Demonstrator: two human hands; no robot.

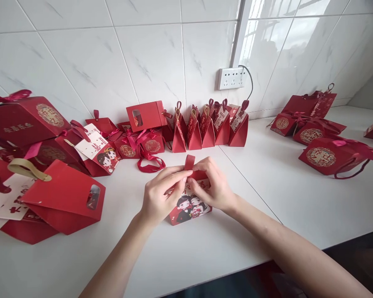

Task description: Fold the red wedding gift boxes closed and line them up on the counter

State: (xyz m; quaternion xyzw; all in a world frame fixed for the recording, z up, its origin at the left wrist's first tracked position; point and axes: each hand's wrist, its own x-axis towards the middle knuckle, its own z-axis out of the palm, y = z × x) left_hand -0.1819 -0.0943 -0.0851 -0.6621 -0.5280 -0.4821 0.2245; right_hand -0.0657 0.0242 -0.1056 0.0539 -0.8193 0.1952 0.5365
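A red gift box (pixel 191 209) with a cartoon couple printed on its front stands on the white table, directly before me. At its top edge, my left hand (pixel 161 194) pinches the box from the left, thumb and fingertips together. My right hand (pixel 216 186) grips the same top edge from the right, its fingers curled. Between the two hands, a red ribbon loop (pixel 190 162) sticks up from the box top. The fingers cover most of the box's upper edge.
A row of upright red gift boxes (pixel 208 128) lines the wall. Piled boxes (pixel 46 120) and a box with a gold loop (pixel 68 198) sit at left. More ribboned boxes (pixel 326 155) lie at right. A power strip (pixel 231 78) is fixed to the tiles.
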